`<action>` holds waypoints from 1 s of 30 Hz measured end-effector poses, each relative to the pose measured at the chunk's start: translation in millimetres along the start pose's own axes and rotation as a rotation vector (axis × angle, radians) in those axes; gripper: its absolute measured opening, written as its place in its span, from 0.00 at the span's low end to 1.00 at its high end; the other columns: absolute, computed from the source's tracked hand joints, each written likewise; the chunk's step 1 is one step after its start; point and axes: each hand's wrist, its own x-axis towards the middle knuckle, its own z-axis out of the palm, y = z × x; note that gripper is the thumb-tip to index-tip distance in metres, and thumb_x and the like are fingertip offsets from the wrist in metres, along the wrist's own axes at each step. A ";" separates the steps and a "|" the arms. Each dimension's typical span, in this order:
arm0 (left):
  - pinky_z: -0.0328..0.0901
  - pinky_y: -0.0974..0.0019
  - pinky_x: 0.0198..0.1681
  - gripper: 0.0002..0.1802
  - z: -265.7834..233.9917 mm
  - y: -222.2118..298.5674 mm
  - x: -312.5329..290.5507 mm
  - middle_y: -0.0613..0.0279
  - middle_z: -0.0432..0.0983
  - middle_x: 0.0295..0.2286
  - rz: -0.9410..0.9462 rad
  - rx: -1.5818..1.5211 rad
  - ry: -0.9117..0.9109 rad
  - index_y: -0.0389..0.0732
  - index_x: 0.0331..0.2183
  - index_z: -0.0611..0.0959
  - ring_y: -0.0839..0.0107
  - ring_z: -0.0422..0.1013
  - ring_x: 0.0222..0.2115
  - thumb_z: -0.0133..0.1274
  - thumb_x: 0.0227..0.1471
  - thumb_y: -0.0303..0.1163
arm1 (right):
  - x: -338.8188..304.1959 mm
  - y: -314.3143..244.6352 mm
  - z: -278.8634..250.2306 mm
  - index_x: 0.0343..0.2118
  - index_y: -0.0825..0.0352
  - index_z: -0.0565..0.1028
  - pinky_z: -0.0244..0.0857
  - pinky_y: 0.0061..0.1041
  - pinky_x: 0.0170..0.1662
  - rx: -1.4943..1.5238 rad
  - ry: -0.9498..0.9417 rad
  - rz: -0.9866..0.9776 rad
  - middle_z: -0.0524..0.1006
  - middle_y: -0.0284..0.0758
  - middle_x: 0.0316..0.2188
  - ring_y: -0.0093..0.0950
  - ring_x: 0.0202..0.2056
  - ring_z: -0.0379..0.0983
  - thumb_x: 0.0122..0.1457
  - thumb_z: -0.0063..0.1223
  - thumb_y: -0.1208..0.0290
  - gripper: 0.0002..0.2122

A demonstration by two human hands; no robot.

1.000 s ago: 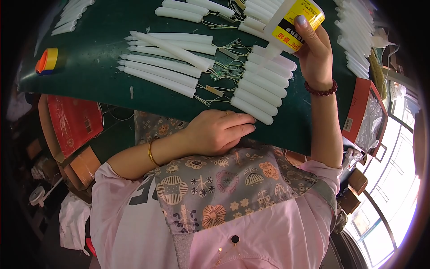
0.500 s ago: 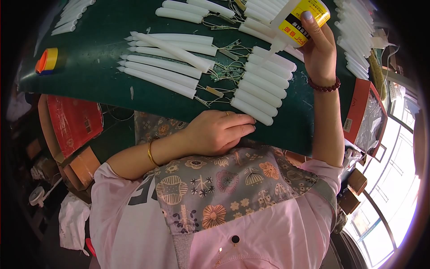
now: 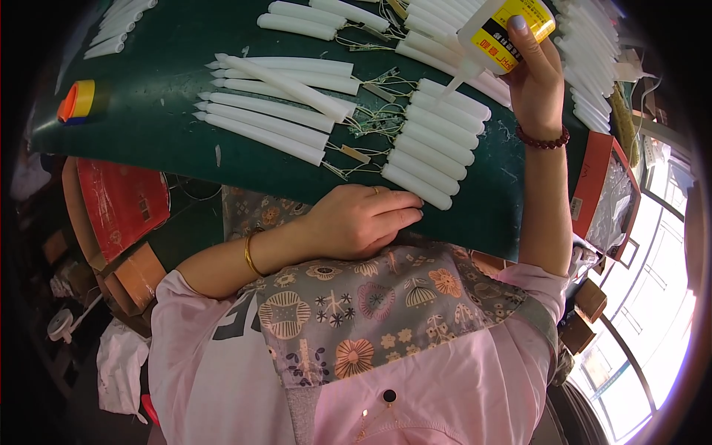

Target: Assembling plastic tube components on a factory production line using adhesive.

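My right hand (image 3: 535, 78) is wrapped round a white squeeze bottle (image 3: 482, 37) with a yellow and black label. The bottle tilts nozzle-down, its thin tip over the upper part of a row of white candle-shaped tubes (image 3: 430, 144) lying side by side. My left hand (image 3: 363, 215) rests at the table's near edge, fingers stretched out together, fingertips beside the lowest tube. Nothing shows in it. Thin wires and small green circuit boards (image 3: 374, 119) link this row to white candle sticks with flame-shaped tips (image 3: 267, 119) on the left; one lies across others.
The green table (image 3: 148, 148) carries more white tubes (image 3: 297, 18) at the far side and a stack of them (image 3: 586, 59) at right. An orange and yellow round container (image 3: 78, 101) stands at left. A red box (image 3: 601, 185) sits by the right edge, cartons (image 3: 122, 204) below left.
My right hand and the bottle have shifted slightly right and down. The nozzle tip stays over the upper tubes. My left hand has hardly moved.
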 end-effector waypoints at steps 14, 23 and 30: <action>0.73 0.65 0.30 0.20 0.0 0.5 -0.6 0.58 0.81 0.47 -0.010 0.009 0.003 0.38 0.42 0.86 0.66 0.79 0.30 0.62 0.42 0.22 | 10.1 -1.5 0.0 0.49 0.68 0.76 0.75 0.26 0.43 0.061 0.085 -0.038 0.81 0.34 0.39 0.24 0.39 0.80 0.69 0.53 0.59 0.16; 0.75 0.63 0.32 0.18 0.5 0.8 0.3 0.61 0.80 0.46 -0.024 0.002 -0.010 0.39 0.41 0.85 0.63 0.79 0.34 0.63 0.43 0.26 | 20.7 14.3 -26.6 0.46 0.67 0.79 0.75 0.31 0.42 0.030 0.060 -0.085 0.81 0.36 0.40 0.27 0.37 0.79 0.70 0.51 0.63 0.13; 0.72 0.66 0.28 0.19 0.7 0.2 1.9 0.60 0.82 0.45 0.001 0.011 0.020 0.39 0.41 0.86 0.67 0.78 0.29 0.63 0.43 0.20 | 5.5 -41.4 16.2 0.52 0.66 0.73 0.77 0.21 0.39 -0.015 0.221 0.076 0.81 0.35 0.38 0.21 0.35 0.80 0.67 0.59 0.53 0.22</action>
